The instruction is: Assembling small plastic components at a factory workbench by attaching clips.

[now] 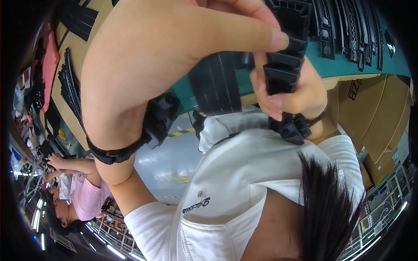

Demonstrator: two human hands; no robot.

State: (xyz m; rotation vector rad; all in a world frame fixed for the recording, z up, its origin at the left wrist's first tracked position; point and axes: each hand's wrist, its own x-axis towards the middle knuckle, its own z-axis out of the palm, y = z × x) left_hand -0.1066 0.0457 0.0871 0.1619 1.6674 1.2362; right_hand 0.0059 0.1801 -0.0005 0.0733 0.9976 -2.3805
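A long black plastic part (283, 65) with several open pockets along its length is held up in front of my chest. My left hand (230, 30) grips its upper portion, the thumb pressed against the pocketed side. Around the lower end curl the fingers of my right hand (300, 93), thumb across the front. The far end of the part runs out of the top of the picture. Just beneath my left hand, flat black ribbed strips (215, 85) lie side by side on the green tabletop (361, 65).
Long narrow black plastic pieces (348, 30) lie in a row at the far right. More black strips (69, 87) rest on brown board at left. A cardboard box (370, 113) stands right. A co-worker in pink (87, 191) sits at left. Black strapped devices (163, 115) are on my wrists.
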